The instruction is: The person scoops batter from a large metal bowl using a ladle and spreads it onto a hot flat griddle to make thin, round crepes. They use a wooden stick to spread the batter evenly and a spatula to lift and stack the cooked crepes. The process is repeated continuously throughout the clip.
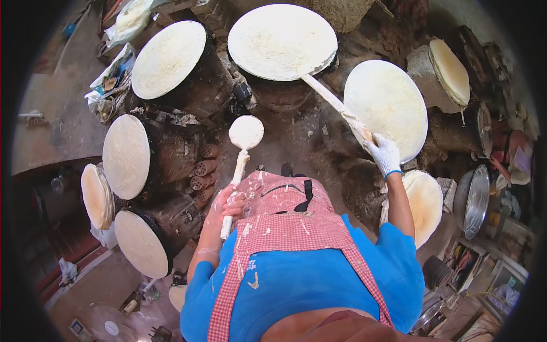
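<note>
My left hand [230,201] is bare and wrapped around the handle of a round-headed ladle or paddle [246,132] coated in pale batter. It hangs in front of my checked apron [295,231]. On my right hand [383,154] is a white knit glove, closed on a long batter-crusted wooden scraper [331,99]. The scraper's far end meets the near edge of a large pale flatbread [282,40] on the far griddle. Whether its tip is under the sheet cannot be told. Just beyond the gloved hand lies another round sheet [384,107] on its griddle.
More griddles with pale sheets [171,60] [127,157] [142,243] curve around my left. Stacked flatbreads stand right [421,205], far right [449,72] and left [96,196]. Perforated coal briquettes [204,167] lie by the left stoves. A metal basin [477,201] and another person [508,147] are at right.
</note>
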A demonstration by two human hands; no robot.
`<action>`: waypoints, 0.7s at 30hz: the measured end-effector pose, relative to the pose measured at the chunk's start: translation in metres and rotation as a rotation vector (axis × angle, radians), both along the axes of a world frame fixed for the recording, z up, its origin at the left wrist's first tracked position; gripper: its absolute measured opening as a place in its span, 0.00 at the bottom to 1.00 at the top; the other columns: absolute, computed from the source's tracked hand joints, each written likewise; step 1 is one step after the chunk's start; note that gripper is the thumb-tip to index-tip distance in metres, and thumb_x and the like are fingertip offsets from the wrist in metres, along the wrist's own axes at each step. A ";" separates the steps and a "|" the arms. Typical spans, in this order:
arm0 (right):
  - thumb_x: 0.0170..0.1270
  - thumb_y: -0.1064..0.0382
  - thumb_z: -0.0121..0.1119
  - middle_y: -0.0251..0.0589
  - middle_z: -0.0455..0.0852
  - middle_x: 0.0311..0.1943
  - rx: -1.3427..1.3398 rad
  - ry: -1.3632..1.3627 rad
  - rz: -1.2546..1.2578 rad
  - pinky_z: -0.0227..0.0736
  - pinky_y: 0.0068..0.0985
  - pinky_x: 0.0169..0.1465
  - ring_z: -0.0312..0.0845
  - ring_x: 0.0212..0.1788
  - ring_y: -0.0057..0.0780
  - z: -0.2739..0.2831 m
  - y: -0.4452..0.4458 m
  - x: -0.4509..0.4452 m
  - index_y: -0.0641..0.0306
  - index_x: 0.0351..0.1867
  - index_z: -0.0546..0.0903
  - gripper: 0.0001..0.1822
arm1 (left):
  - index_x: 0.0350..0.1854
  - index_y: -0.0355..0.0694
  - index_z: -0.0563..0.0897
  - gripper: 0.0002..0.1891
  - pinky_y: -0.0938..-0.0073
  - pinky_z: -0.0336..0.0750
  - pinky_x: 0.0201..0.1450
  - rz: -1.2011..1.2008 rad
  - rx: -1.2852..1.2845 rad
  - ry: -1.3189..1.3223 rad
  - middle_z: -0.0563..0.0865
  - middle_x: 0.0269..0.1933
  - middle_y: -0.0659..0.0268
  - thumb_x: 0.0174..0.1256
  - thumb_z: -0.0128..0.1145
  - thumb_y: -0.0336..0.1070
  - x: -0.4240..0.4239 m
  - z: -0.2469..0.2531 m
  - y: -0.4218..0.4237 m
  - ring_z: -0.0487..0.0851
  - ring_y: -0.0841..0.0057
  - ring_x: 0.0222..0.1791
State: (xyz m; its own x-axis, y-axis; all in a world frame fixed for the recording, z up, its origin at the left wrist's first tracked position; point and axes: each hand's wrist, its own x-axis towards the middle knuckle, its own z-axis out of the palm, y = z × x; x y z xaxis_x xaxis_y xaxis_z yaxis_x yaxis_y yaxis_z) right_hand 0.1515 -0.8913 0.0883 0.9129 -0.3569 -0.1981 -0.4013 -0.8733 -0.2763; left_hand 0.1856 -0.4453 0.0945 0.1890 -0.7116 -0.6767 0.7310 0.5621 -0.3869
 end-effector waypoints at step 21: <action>0.54 0.44 0.54 0.50 0.83 0.34 0.211 -0.033 0.084 0.71 0.38 0.42 0.79 0.38 0.47 -0.046 0.080 0.098 0.55 0.45 0.78 0.23 | 0.18 0.37 0.65 0.21 0.87 0.58 0.03 -0.127 -0.068 -0.359 0.67 0.13 0.68 0.67 0.41 0.48 0.012 -0.009 0.000 0.61 0.86 0.05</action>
State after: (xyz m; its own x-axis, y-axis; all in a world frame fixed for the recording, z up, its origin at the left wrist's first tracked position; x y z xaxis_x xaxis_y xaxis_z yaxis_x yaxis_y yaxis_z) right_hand 0.2496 -0.8108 0.0423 0.9449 -0.2335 -0.2295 -0.3175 -0.8245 -0.4685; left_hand 0.1971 -0.4454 0.0854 0.3128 -0.7856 -0.5338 0.8887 0.4405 -0.1275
